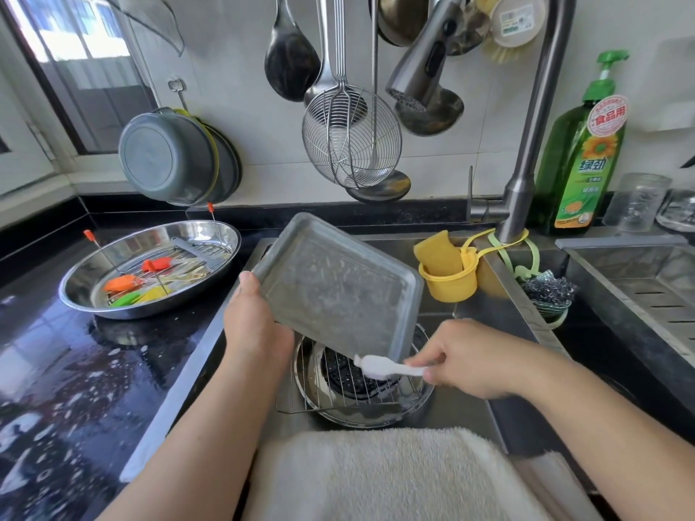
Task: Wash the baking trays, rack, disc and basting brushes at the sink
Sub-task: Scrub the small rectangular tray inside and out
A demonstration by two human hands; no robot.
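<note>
My left hand [255, 321] grips the left edge of a grey rectangular baking tray [338, 283], tilted over the sink. My right hand [470, 355] holds a white brush [383, 367] by its handle, its head against the tray's lower right edge. Under the tray, in the sink, a wire rack [338, 389] lies over a round metal dish [361, 415] with a dark perforated disc [346, 374] in it. On the left counter a round steel tray [222, 235] holds another rack and orange, red, green and yellow basting brushes [120, 283].
The faucet head [421, 69] hangs over the sink. A yellow sponge holder [447, 280] and steel scourer [549, 291] sit at the sink's right rim, a green detergent bottle [586, 159] behind. Ladles and a wire skimmer [349, 141] hang on the wall. A white towel [376, 471] drapes over the front edge.
</note>
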